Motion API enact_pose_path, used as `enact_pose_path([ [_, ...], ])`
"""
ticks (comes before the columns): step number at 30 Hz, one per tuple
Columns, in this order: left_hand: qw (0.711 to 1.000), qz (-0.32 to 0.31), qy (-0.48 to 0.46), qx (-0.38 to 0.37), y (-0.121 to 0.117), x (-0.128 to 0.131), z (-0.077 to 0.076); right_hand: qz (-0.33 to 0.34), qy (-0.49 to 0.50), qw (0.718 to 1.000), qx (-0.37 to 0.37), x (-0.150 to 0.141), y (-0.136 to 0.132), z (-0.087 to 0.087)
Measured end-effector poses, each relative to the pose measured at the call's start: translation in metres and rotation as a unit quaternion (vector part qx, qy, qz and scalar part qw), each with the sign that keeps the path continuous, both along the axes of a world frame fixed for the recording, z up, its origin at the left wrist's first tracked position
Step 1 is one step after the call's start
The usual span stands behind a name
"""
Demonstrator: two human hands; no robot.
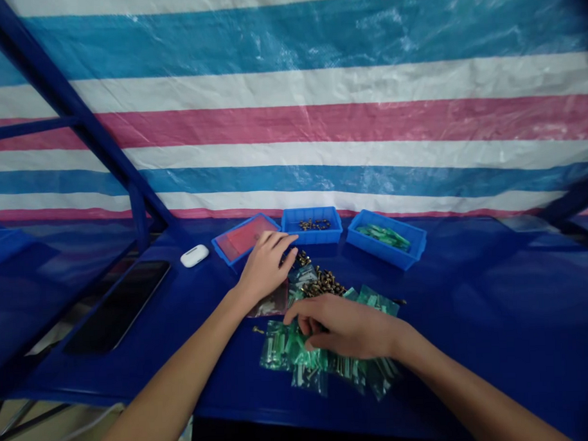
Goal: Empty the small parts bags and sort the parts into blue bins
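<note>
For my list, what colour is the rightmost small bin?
The bin is blue, seen best in the head view.

No readable text or labels.

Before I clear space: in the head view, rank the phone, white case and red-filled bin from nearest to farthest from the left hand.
From the left hand:
1. Red-filled bin: right beside it, to the left.
2. White case: farther left.
3. Phone: farthest left, nearer the person than the case.

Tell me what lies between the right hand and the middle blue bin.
A heap of small brass-coloured metal pieces, then blue tabletop, in the head view.
</note>
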State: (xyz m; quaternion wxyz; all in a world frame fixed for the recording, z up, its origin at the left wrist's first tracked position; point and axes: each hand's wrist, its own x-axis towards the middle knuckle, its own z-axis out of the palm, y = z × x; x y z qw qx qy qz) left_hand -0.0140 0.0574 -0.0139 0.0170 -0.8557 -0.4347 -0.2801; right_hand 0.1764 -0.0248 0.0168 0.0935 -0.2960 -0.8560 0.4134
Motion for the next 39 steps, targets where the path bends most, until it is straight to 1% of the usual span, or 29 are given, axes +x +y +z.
enact_pose_path([
  [5,1.000,-0.006,-0.006,0.000,0.000,0.000,0.001,-0.043,0.080,0.989,-0.120,0.001,0.007,-0.005],
  [9,1.000,-0.011,-0.006,0.001,0.000,0.000,0.001,-0.076,0.160,0.963,-0.201,0.005,0.017,-0.014],
  [12,1.000,-0.013,-0.005,0.002,0.002,-0.002,0.000,-0.095,0.219,0.934,-0.267,0.008,0.024,-0.019],
  [15,1.000,-0.014,-0.008,0.009,0.004,-0.002,-0.002,-0.144,0.270,0.898,-0.315,0.009,0.026,-0.019],
  [18,1.000,-0.018,-0.015,0.016,0.004,-0.003,-0.004,-0.202,0.336,0.856,-0.338,0.010,0.027,-0.017],
  [20,1.000,-0.020,-0.015,0.014,0.004,-0.003,-0.003,-0.238,0.378,0.829,-0.336,0.013,0.031,-0.015],
  [21,1.000,-0.019,-0.014,0.012,0.004,-0.003,-0.003,-0.261,0.396,0.821,-0.318,0.017,0.034,-0.014],
  [22,1.000,-0.018,-0.012,0.010,0.003,-0.003,-0.002,-0.291,0.412,0.816,-0.282,0.022,0.038,-0.012],
  [23,1.000,-0.016,-0.010,0.009,0.003,-0.002,-0.002,-0.331,0.423,0.813,-0.222,0.029,0.042,-0.010],
  [24,1.000,-0.014,-0.008,0.009,0.003,-0.002,-0.002,-0.378,0.426,0.810,-0.140,0.038,0.046,-0.007],
  [25,1.000,-0.012,-0.006,0.010,0.003,-0.002,-0.002,-0.433,0.418,0.798,-0.034,0.048,0.051,-0.004],
  [26,1.000,-0.012,-0.004,0.011,0.003,-0.002,-0.002,-0.485,0.387,0.780,0.084,0.059,0.055,-0.001],
  [27,1.000,-0.012,-0.004,0.012,0.002,-0.001,-0.002,-0.530,0.331,0.755,0.200,0.071,0.059,0.002],
  [28,1.000,-0.013,-0.004,0.013,0.002,-0.001,-0.002,-0.562,0.258,0.730,0.292,0.082,0.062,0.003],
  [29,1.000,-0.015,-0.004,0.014,0.003,-0.001,-0.003,-0.570,0.182,0.719,0.352,0.092,0.065,0.004],
  [30,1.000,-0.017,-0.005,0.014,0.003,-0.001,-0.003,-0.565,0.104,0.720,0.389,0.100,0.067,0.003],
  [31,1.000,-0.020,-0.006,0.014,0.003,0.000,-0.003,-0.547,0.031,0.732,0.405,0.106,0.069,0.001],
  [33,0.999,-0.028,-0.008,0.014,0.003,0.000,-0.004,-0.492,-0.081,0.768,0.402,0.111,0.071,-0.005],
  [34,0.999,-0.031,-0.010,0.015,0.003,0.000,-0.004,-0.468,-0.117,0.782,0.396,0.111,0.072,-0.008],
  [36,0.999,-0.035,-0.013,0.016,0.003,0.000,-0.004,-0.441,-0.144,0.797,0.388,0.108,0.072,-0.011],
  [39,0.999,-0.035,-0.019,0.018,0.003,-0.001,-0.004,-0.456,-0.135,0.794,0.378,0.102,0.072,-0.012],
])
